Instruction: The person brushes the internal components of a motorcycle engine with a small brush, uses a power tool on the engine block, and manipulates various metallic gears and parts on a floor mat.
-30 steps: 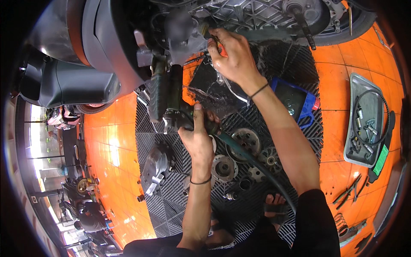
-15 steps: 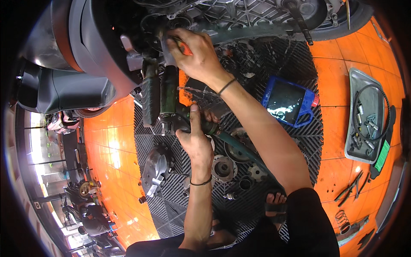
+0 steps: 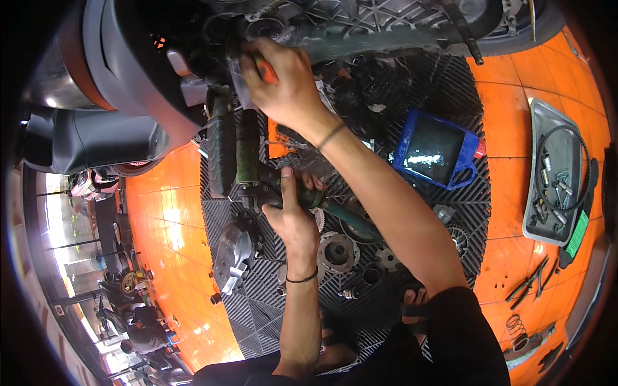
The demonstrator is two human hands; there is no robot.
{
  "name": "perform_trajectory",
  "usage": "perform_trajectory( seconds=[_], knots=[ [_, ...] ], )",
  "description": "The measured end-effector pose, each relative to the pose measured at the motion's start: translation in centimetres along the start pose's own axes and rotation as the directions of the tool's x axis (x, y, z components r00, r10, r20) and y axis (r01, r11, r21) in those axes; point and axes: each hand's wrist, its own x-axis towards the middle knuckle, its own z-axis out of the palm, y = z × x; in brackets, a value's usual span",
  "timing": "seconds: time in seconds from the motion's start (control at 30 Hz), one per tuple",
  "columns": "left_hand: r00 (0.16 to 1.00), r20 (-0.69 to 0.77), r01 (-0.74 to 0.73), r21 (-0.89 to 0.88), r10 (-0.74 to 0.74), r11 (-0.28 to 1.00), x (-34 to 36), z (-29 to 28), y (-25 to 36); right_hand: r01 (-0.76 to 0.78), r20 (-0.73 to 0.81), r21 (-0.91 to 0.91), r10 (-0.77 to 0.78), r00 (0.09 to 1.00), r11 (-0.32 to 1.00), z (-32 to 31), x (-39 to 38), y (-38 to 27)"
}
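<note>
Left hand (image 3: 293, 222) is clenched round the green air tool (image 3: 248, 151) at centre; it looks heavy, stiff and oily, best held by its body. Right hand (image 3: 286, 80) grips an orange-handled tool (image 3: 267, 69) at the far engine (image 3: 360, 26).

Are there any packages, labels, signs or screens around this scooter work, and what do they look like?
No screens or signs that I can make out.
Green label or card: right side, at the lower edge of the grey metal tray; narrow strip, bright green.
Blue container: on the black grid mat, right of the right hand; squarish, blue rim, dark inside.
</note>
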Motion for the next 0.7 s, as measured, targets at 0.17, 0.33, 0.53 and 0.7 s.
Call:
perform_trajectory(
  seconds=[0.17,0.33,0.53,0.7],
  knots=[
    [1.000,-0.013,-0.012,0.037,0.013,0.999,0.3,-0.4,0.5,0.084,0.213,0.007,-0.083,0.973,0.996,-1.7,-0.3,-0.9],
    [0.999,0.023,0.021,0.086,-0.023,0.996,-0.2,1.5,0.9,0.194,0.273,-0.357,-0.096,0.957,0.914,-0.8,-0.1,0.5],
    [0.998,-0.059,0.042,0.076,-0.038,0.996,0.7,-1.6,0.4,0.149,0.462,-0.423,0.071,0.884,0.894,-0.2,-1.4,-0.5],
    [0.997,-0.064,0.056,0.106,-0.049,0.993,0.7,-1.1,0.1,0.327,0.351,-0.430,-0.177,0.919,0.841,1.4,-2.2,0.8]
  ],
)
